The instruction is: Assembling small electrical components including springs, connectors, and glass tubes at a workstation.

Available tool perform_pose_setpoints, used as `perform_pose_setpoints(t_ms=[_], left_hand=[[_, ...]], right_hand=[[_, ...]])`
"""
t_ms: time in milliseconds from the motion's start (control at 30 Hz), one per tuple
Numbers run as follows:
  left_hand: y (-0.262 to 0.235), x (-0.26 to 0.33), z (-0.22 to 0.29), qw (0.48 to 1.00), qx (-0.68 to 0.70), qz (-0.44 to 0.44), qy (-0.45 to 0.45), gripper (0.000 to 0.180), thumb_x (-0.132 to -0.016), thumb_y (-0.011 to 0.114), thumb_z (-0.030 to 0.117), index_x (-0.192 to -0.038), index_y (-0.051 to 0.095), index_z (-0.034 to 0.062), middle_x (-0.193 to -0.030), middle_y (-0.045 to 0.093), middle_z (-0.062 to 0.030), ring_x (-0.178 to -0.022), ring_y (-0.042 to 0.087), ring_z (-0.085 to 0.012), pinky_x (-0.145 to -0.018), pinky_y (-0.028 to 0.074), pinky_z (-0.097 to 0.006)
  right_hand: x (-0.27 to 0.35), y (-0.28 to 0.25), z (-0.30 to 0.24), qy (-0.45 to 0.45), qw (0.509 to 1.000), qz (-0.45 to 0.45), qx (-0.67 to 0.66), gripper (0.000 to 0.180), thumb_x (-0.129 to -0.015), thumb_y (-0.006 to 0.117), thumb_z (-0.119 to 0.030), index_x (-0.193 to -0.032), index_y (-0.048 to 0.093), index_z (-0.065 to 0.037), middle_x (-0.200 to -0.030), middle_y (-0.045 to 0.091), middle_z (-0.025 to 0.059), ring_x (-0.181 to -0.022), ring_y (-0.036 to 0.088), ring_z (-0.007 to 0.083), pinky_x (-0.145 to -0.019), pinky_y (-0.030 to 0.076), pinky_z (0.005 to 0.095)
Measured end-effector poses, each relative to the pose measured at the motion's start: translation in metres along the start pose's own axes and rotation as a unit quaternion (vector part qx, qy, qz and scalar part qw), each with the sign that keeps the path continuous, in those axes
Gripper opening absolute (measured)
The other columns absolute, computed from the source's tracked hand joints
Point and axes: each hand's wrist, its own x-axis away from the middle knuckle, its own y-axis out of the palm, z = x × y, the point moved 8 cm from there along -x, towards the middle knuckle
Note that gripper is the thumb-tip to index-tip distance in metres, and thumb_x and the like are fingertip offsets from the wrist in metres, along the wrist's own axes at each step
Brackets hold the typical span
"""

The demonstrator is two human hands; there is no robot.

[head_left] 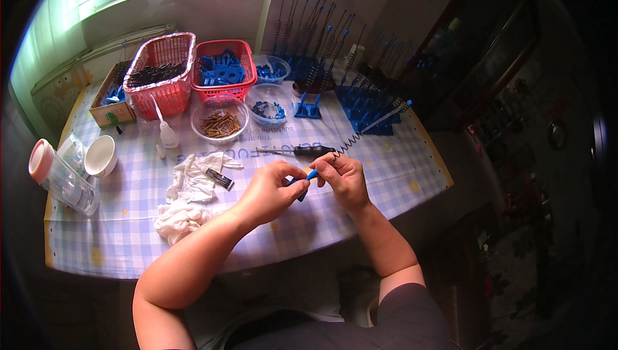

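Close together over the near middle of the table, both my hands work on one small assembly. My left hand (273, 189) is closed, pinching a dark blue plastic base (301, 196) that shows only partly below the fingers. A blue tapered plastic piece (312, 175) stands between the two hands. My right hand (344, 182) is closed at that piece's upper end, on a rod with a black coil spring (347, 146). The spring rod slants up to the right and ends in a small blue tip (409, 103). Just beyond my hands lies a black-handled screwdriver (315, 151).
Behind stand red baskets (222, 94), a bowl of brass-coloured pins (219, 122) and a tub of blue parts (268, 104). Many upright spring rods (315, 34) fill the back right. At left are a white bowl (101, 157), a clear bottle (64, 179) and white cloths (183, 220).
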Motion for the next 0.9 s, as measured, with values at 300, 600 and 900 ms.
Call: perform_pose_setpoints(t_ms=[300, 600, 900], left_hand=[[-0.001, -0.002, -0.004, 0.994, 0.087, -0.047, -0.043, 0.024, -0.089, 0.066, 0.019, -0.101, 0.066, -0.0024, -0.085, 0.067, -0.0068, -0.075, 0.062, -0.0110, -0.067, 0.051, -0.026], [-0.013, 0.003, 0.017, 0.977, -0.184, 0.015, 0.108, 0.029, -0.081, 0.068, 0.019, -0.106, 0.067, 0.0047, -0.117, 0.059, -0.0156, -0.088, 0.065, -0.0268, -0.078, 0.051, -0.034], [-0.023, 0.008, 0.067, 0.968, -0.059, 0.011, 0.245, 0.036, -0.080, 0.073, 0.018, -0.111, 0.065, 0.0034, -0.108, 0.063, -0.0125, -0.094, 0.063, -0.0213, -0.077, 0.050, -0.032]], right_hand=[[0.000, 0.006, -0.010, -0.028, 0.999, -0.021, -0.012, 0.022, -0.089, 0.067, -0.017, -0.103, 0.065, 0.000, -0.087, 0.066, 0.0035, -0.073, 0.056, 0.0068, -0.067, 0.046, 0.0209], [0.001, 0.016, -0.020, -0.136, 0.968, -0.051, 0.205, 0.013, -0.081, 0.070, -0.005, -0.094, 0.067, -0.001, -0.083, 0.061, 0.0054, -0.075, 0.060, 0.0121, -0.067, 0.048, 0.0252], [0.004, 0.028, -0.031, -0.179, 0.949, -0.087, 0.243, 0.013, -0.082, 0.069, -0.008, -0.092, 0.067, -0.001, -0.086, 0.066, 0.0097, -0.076, 0.065, 0.0185, -0.068, 0.052, 0.0288]])
